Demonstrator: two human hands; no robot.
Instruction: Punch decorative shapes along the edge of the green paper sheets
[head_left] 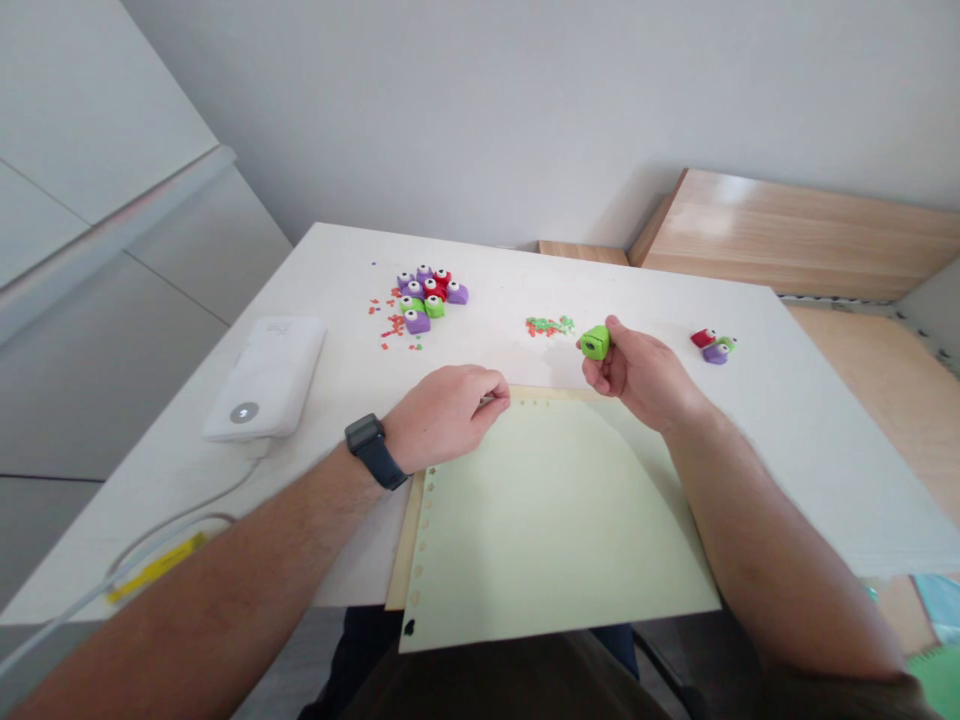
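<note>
My right hand (pixel 637 375) is closed around a small green paper punch (pixel 595 342), held just above the far edge of a pale green sheet of paper (pixel 547 520). My left hand (pixel 450 412), with a dark watch on the wrist, pinches the sheet's far left corner. Small punched holes run along the sheet's left and far edges. A second, tan sheet (pixel 400 560) peeks out beneath it on the left.
A cluster of purple, red and green punches (pixel 429 295) lies at the far left with paper confetti beside it. More confetti (pixel 549 325) lies mid-table. A few punches (pixel 712 345) sit to the right. A white power bank (pixel 268 378) with cable lies left. Wooden furniture (pixel 795 235) stands behind.
</note>
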